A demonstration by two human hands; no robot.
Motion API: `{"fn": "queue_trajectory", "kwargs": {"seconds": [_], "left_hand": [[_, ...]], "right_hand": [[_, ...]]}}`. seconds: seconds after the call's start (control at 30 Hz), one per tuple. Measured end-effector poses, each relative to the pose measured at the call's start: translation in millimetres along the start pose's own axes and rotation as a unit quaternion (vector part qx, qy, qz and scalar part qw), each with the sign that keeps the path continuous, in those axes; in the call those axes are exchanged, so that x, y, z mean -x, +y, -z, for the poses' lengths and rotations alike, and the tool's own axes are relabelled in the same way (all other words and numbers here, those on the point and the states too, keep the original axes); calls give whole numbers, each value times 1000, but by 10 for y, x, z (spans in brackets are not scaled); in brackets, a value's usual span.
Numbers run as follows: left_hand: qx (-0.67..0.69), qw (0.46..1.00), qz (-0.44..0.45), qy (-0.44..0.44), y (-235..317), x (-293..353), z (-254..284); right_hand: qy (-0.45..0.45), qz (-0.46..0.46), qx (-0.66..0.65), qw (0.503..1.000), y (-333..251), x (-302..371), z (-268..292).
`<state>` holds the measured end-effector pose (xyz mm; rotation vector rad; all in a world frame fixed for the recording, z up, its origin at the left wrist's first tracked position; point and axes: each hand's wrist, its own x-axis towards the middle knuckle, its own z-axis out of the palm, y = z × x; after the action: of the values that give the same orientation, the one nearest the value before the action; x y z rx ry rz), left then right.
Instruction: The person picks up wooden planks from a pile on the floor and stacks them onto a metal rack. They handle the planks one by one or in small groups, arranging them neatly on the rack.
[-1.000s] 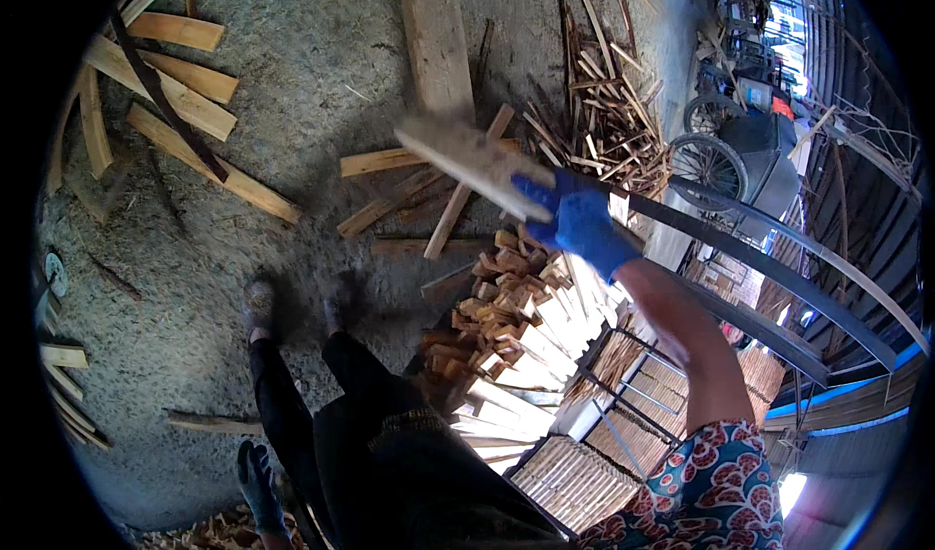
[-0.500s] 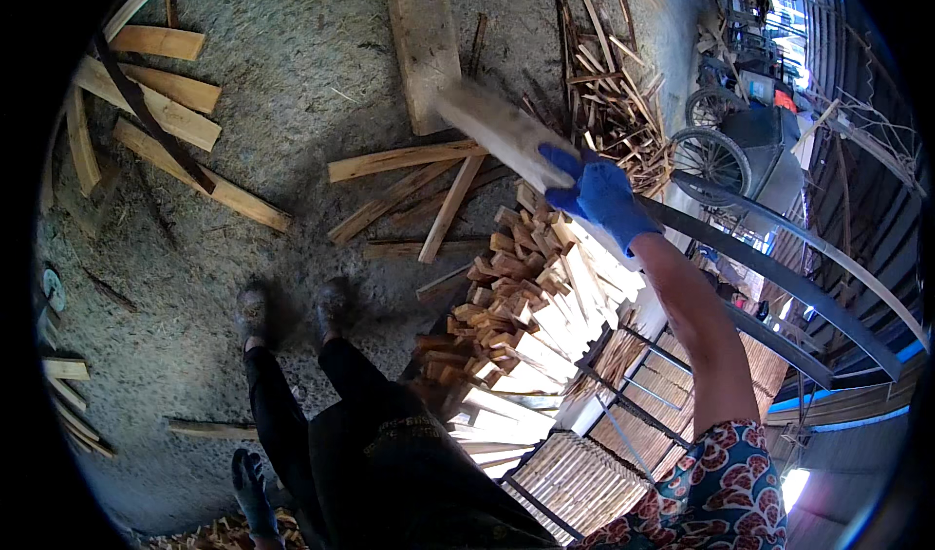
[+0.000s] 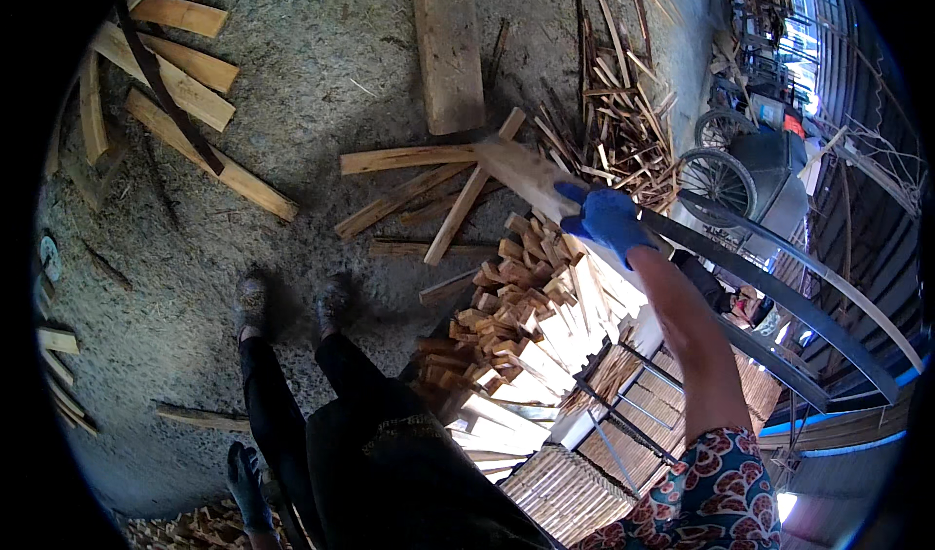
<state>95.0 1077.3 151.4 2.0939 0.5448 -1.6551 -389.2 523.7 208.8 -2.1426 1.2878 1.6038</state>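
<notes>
My right hand, in a blue glove, is closed on a wooden plank and holds it out above the stack of cut wood pieces. The plank is blurred by motion, and its far end passes near several loose strips lying on the floor, one of them a pale strip. At the lower left my left hand, also gloved, hangs low beside my leg. Its fingers look loosely apart, with nothing visible in them.
A wide board lies ahead on the floor. Several planks are scattered at the left. A heap of thin scraps and a wheeled cart stand at the right. Curved metal bars and bundled sticks are close to my right arm.
My right hand and the plank have moved slightly right and down in view, the plank's far end swinging right and down. The view has shifted a little; my left hand still hangs low.
</notes>
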Motion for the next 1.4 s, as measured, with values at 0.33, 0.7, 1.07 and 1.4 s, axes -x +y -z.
{"fn": "queue_trajectory", "kwargs": {"seconds": [0.33, 0.7, 1.07, 1.4], "left_hand": [[-58, 995, -81, -19, 312, -17, -238], [-54, 996, -25, 61, 93, -29, 28], [-98, 986, -126, -57, 189, -134, -219], [-61, 990, -123, -19, 499, 165, -151]], "right_hand": [[91, 113, 64, 987, -338, 143, -36], [274, 41, -88, 957, -181, 579, 102], [225, -140, 50, 963, 977, 1346, -91], [290, -44, -34, 955, 356, 946, -179]]}}
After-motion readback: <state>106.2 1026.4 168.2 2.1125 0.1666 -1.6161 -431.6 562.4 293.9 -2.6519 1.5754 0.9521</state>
